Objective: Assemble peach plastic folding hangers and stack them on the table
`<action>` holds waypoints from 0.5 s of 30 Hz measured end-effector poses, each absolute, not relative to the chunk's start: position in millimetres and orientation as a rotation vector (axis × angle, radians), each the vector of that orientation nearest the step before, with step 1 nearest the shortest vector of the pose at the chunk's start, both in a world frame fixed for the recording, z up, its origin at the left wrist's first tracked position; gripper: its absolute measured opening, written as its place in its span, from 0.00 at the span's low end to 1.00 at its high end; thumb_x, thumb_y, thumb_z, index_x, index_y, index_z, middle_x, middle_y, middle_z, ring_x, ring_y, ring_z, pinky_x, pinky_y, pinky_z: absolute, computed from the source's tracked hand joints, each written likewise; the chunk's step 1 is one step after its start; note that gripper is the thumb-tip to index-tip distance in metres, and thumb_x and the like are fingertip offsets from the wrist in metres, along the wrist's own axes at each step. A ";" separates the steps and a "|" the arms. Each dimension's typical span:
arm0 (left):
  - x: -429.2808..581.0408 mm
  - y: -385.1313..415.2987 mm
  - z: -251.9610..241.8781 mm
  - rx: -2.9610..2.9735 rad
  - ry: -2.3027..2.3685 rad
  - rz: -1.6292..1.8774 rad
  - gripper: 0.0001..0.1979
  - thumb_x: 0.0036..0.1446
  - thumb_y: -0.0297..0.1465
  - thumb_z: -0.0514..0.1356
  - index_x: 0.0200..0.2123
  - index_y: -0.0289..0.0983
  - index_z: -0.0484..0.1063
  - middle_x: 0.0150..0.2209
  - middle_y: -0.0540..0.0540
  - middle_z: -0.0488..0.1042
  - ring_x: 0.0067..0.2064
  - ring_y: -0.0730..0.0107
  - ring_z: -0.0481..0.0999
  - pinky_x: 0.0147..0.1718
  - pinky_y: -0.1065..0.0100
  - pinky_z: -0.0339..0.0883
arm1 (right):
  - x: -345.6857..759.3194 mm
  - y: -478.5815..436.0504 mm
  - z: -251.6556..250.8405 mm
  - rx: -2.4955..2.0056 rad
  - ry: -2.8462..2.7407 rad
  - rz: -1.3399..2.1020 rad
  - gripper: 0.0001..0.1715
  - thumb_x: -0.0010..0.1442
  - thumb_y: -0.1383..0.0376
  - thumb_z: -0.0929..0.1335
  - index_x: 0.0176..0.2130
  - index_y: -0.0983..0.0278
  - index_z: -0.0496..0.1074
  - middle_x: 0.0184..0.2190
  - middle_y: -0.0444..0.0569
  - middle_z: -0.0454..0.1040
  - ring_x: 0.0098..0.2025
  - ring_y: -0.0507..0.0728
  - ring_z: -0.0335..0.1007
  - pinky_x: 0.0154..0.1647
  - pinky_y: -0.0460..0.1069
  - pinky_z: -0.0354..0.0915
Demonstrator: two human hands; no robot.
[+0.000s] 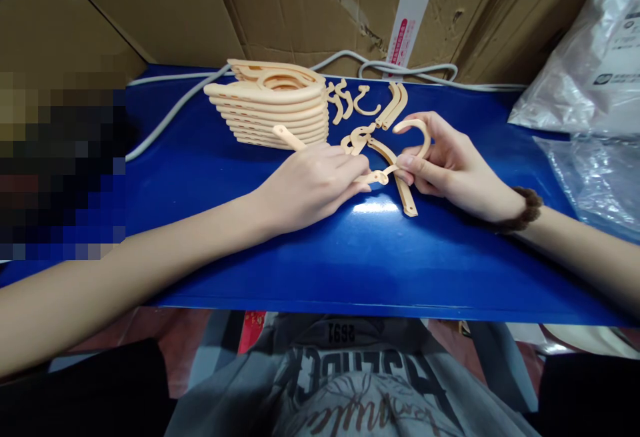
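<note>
My left hand [320, 180] is closed around a beige plastic hanger arm [287, 135], whose slim end sticks out at the upper left. The arm's round jointed end [377, 177] shows past my fingertips. Between thumb and fingers, my right hand [445, 160] pinches a beige hanger hook [424, 131], its curve turned up and left. The hook's stem meets the round end; whether it is seated there I cannot tell. Below the hook lies another hanger arm [407, 198] on the blue table. Loose hooks and joint pieces [361, 137] rest just behind my hands.
A tall stack of beige hanger parts [273, 103] stands at the back left. More hooks [367, 103] and curved arms [393, 105] lie beside it on the blue table [280, 263]. A white cable [175, 117] runs behind, cardboard boxes [300, 10] at the back, plastic bags [575, 77] at right.
</note>
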State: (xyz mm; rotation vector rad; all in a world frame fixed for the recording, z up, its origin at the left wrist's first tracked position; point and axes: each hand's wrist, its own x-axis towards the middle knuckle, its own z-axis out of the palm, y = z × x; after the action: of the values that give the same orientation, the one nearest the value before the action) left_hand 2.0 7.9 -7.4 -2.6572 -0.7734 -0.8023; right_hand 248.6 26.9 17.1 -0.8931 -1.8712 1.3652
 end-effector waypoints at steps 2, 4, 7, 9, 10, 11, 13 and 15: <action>1.9 7.5 -8.0 -2.662 -0.776 -0.790 0.16 0.75 0.35 0.54 0.40 0.31 0.76 0.32 0.44 0.77 0.33 0.63 0.76 0.34 0.66 0.67 | 248.6 26.5 16.7 -0.891 -1.885 1.377 0.23 0.66 0.56 0.75 0.52 0.58 0.64 0.25 0.39 0.71 0.20 0.47 0.61 0.15 0.44 0.52; 2.2 6.6 -8.2 -2.681 -0.798 -0.760 0.16 0.75 0.35 0.54 0.42 0.31 0.77 0.32 0.44 0.77 0.34 0.63 0.77 0.35 0.65 0.67 | 248.8 26.9 15.7 -0.880 -1.916 1.383 0.22 0.67 0.56 0.73 0.53 0.58 0.63 0.25 0.38 0.70 0.19 0.47 0.62 0.16 0.44 0.53; 3.1 3.8 -5.6 -2.737 -0.905 -0.736 0.13 0.74 0.34 0.55 0.44 0.32 0.76 0.36 0.43 0.80 0.38 0.62 0.79 0.38 0.66 0.68 | 248.7 27.0 13.9 -0.814 -1.985 1.361 0.24 0.69 0.54 0.72 0.55 0.58 0.60 0.26 0.37 0.71 0.18 0.47 0.63 0.16 0.44 0.55; 3.6 0.8 -0.8 -2.802 -1.021 -0.765 0.10 0.73 0.32 0.57 0.48 0.33 0.76 0.40 0.43 0.81 0.40 0.62 0.80 0.38 0.67 0.68 | 247.8 25.3 13.4 -0.795 -2.009 1.316 0.27 0.69 0.53 0.71 0.59 0.58 0.58 0.28 0.37 0.72 0.19 0.48 0.63 0.17 0.45 0.57; 3.7 -0.8 2.3 -2.845 -1.082 -0.793 0.10 0.72 0.31 0.58 0.50 0.33 0.75 0.42 0.43 0.82 0.42 0.62 0.81 0.38 0.67 0.68 | 247.1 24.1 13.3 -0.803 -2.011 1.279 0.31 0.69 0.52 0.71 0.62 0.58 0.56 0.29 0.37 0.72 0.20 0.48 0.64 0.19 0.45 0.59; 3.8 -2.2 5.5 -2.895 -1.141 -0.825 0.10 0.71 0.30 0.59 0.51 0.34 0.75 0.43 0.44 0.82 0.42 0.63 0.81 0.38 0.67 0.68 | 246.6 23.0 13.2 -0.823 -2.008 1.230 0.37 0.67 0.52 0.72 0.65 0.59 0.53 0.30 0.38 0.72 0.22 0.49 0.66 0.20 0.46 0.61; 3.9 -3.8 11.3 -3.006 -1.230 -0.933 0.09 0.69 0.30 0.60 0.50 0.36 0.74 0.42 0.46 0.81 0.41 0.65 0.81 0.37 0.69 0.68 | 246.4 22.2 12.3 -0.870 -2.031 1.093 0.50 0.63 0.51 0.75 0.69 0.59 0.47 0.32 0.39 0.72 0.28 0.52 0.69 0.24 0.48 0.65; 4.0 -3.2 14.5 -3.119 -1.295 -1.088 0.07 0.68 0.29 0.60 0.48 0.36 0.73 0.40 0.48 0.80 0.40 0.67 0.80 0.37 0.70 0.69 | 248.5 24.9 10.2 -0.917 -2.145 0.874 0.56 0.60 0.50 0.76 0.71 0.59 0.45 0.35 0.42 0.73 0.32 0.55 0.70 0.28 0.50 0.67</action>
State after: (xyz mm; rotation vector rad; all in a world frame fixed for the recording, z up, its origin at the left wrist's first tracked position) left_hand 4.0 -3.2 14.5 -3.1190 -1.2952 -1.0875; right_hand 248.5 24.9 10.2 -0.9174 -2.1454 0.8743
